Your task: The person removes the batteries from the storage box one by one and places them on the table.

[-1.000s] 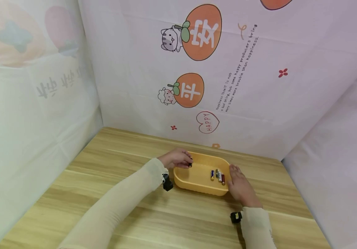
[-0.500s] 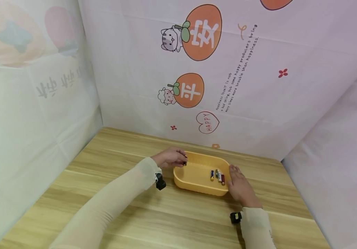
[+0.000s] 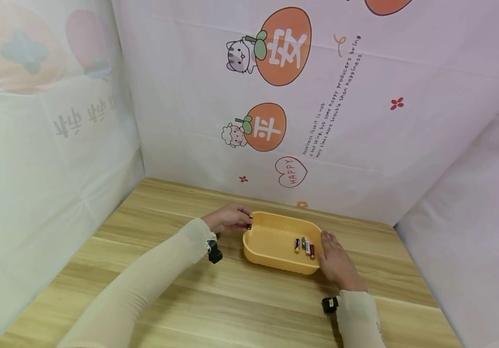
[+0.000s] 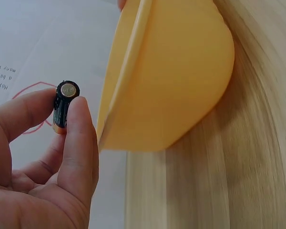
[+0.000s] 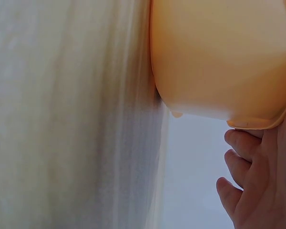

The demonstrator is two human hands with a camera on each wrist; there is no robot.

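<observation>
In the head view my left hand (image 3: 228,218) is at the left end of a yellow plastic basin (image 3: 273,264). Thumb and fingers pinch a small black battery (image 4: 62,112) with a copper-coloured end; the left wrist view shows its flat metal end facing the camera, beside the basin's outer wall. My right hand (image 3: 339,265) rests against the basin's right end, fingers extended along the rim. Within the basin, towards the right, lie several batteries: a blue one (image 3: 297,246) slightly apart, and a white one (image 3: 307,248) beside a red one (image 3: 312,252).
The basin stands on a wood-grain table (image 3: 232,299) near its back edge. Printed white cloth (image 3: 197,121) hangs behind and at both sides. A small black camera (image 3: 214,252) sits on the left wrist, another black camera (image 3: 329,305) on the right.
My left hand has moved left with the black battery, from over the basin's inside to its left rim. The right hand, the basin and the batteries in it stay in place.
</observation>
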